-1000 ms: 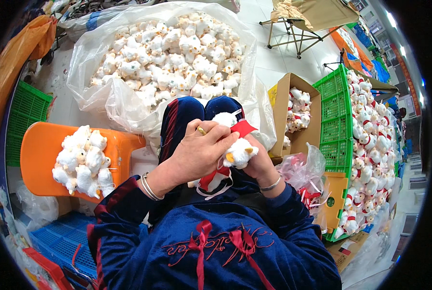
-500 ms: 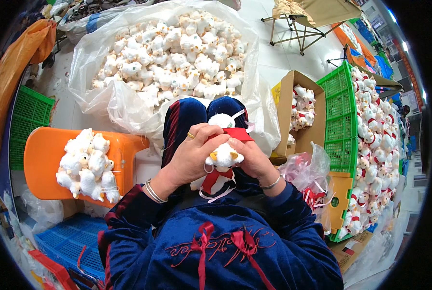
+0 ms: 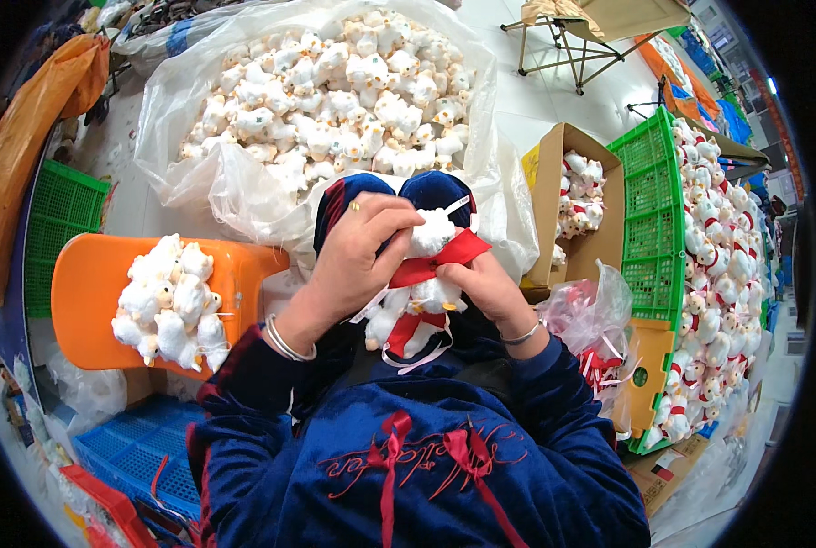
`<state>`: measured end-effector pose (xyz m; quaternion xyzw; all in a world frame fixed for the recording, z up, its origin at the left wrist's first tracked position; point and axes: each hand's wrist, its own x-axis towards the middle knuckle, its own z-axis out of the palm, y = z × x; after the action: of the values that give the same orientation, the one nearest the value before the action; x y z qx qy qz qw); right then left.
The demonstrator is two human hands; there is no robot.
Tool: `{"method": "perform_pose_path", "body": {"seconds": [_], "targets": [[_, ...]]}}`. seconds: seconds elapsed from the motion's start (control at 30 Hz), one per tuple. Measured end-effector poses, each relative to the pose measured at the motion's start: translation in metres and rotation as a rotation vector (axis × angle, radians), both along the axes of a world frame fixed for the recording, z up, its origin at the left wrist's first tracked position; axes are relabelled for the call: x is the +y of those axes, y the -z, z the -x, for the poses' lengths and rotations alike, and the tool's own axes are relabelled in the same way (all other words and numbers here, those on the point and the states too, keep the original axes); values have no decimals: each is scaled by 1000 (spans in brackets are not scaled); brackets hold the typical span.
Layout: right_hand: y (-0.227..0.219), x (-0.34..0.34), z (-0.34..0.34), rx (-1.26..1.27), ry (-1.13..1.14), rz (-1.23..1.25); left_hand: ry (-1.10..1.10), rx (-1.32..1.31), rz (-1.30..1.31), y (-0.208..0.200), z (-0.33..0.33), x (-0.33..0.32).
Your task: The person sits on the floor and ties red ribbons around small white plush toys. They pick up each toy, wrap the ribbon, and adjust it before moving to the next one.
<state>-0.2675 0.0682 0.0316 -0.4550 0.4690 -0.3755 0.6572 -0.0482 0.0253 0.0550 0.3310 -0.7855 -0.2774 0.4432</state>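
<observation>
A white plush toy (image 3: 433, 234) with a red cloth strip (image 3: 463, 248) across its middle is held over my lap. Its orange-tipped part points toward me. My right hand (image 3: 492, 290) is closed on the toy, thumb pressed on the red strip. My left hand (image 3: 364, 245), with a ring, is closed at the toy's left side, its bent fingertips by the toy's upper end; what they pinch is hidden. Just below, on my lap, lies another white plush piece (image 3: 382, 331) with red cloth and a thin white ribbon (image 3: 419, 363), partly covered.
Ahead, a clear plastic bag (image 3: 175, 119) holds many white plush toys. Several more lie on an orange chair (image 3: 74, 301) at left. To the right stand a cardboard box (image 3: 600, 160), a green crate (image 3: 650, 228) full of red-scarfed toys, and a plastic bag of red ribbons (image 3: 600, 315).
My left hand has lifted and moved up and left, off the toy's middle. The red strip shows more fully. The ear-marked head facing up earlier is now tilted from view.
</observation>
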Motion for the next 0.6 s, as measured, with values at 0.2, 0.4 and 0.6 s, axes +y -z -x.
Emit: {"method": "perform_pose_path", "body": {"seconds": [0.2, 0.4, 0.6], "targets": [[2, 2, 12, -46, -204, -212, 513, -485, 176, -26, 3, -14], [-13, 3, 6, -313, -246, -71, 474, -371, 155, -20, 2, -26], [0, -2, 9, -196, -214, -218, 83, 251, -249, -45, -2, -41]]}}
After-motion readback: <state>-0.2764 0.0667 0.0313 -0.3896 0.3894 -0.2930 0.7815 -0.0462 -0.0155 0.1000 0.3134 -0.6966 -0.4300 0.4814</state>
